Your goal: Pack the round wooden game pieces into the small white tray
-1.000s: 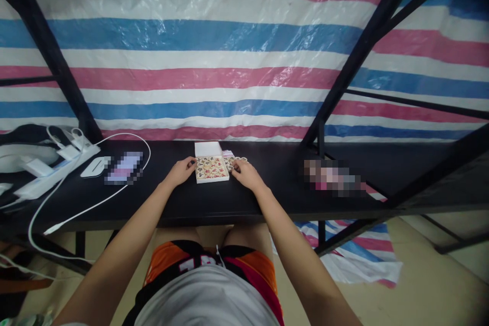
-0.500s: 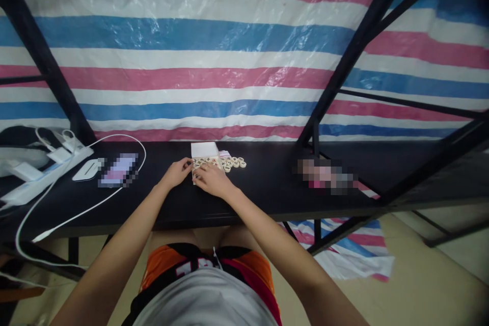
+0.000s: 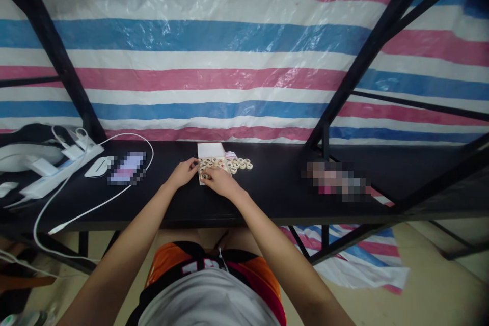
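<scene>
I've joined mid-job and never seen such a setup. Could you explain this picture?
There is no machine: these are a person's bare left hand and right hand, seen from a camera worn on the head, looking forward and down. On the black table stands a white box of round, marked pieces, with loose pieces right of it and a white power strip at the left. The left hand's fingers are at the box's left edge. The right hand is over the box; I can't tell whether its fingers hold anything.
</scene>
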`<state>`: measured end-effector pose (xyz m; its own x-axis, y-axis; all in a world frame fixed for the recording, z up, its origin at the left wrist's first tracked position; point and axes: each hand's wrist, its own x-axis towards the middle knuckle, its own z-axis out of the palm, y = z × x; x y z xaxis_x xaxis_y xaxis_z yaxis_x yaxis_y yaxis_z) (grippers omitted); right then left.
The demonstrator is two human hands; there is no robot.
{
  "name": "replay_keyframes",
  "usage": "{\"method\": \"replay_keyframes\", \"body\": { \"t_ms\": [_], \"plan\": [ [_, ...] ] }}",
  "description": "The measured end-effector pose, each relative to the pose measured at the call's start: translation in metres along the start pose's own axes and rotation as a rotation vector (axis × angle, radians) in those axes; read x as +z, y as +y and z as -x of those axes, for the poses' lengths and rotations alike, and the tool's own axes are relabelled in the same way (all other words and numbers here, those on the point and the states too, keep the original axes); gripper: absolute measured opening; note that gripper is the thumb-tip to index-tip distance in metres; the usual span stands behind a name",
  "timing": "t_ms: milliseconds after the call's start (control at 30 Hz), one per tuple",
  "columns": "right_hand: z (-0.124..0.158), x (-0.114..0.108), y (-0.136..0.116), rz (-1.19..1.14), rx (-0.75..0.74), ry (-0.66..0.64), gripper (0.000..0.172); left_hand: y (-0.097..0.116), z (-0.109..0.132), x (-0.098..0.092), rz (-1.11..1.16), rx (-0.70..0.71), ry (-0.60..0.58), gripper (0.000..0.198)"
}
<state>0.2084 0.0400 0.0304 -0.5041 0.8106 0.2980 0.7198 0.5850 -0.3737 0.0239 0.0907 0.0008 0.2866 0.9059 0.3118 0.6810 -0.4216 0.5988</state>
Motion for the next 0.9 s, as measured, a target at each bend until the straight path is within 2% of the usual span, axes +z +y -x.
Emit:
{"method": "replay_keyframes", "body": {
  "t_ms": [100, 200, 300, 400, 500, 600, 900],
  "plan": [
    [-0.001, 0.0, 0.001, -0.033, -0.001, 0.095, 0.023, 0.0, 0.0, -0.001, -0.003, 0.007, 0.0, 0.031],
    [0.004, -0.006, 0.015, -0.079, 0.046, 0.256, 0.024, 0.0, -0.001, -0.001, -0.017, 0.015, 0.013, 0.031],
    [0.02, -0.017, 0.043, -0.079, 0.206, 0.403, 0.02, -0.001, -0.002, 0.0, -0.029, 0.02, 0.017, 0.031],
    [0.041, -0.022, 0.071, -0.006, 0.44, 0.462, 0.016, -0.002, -0.002, 0.0, -0.033, 0.018, 0.02, 0.031],
    [0.053, -0.018, 0.084, 0.092, 0.622, 0.425, 0.015, -0.002, -0.001, 0.0, -0.033, 0.018, 0.018, 0.03],
    [0.055, -0.01, 0.085, 0.153, 0.686, 0.349, 0.015, -0.002, -0.001, 0.0, -0.045, 0.025, 0.019, 0.03],
    [0.052, -0.002, 0.088, 0.198, 0.529, 0.305, 0.023, 0.002, 0.0, 0.0, -0.029, 0.065, 0.009, 0.034]
  ]
}}
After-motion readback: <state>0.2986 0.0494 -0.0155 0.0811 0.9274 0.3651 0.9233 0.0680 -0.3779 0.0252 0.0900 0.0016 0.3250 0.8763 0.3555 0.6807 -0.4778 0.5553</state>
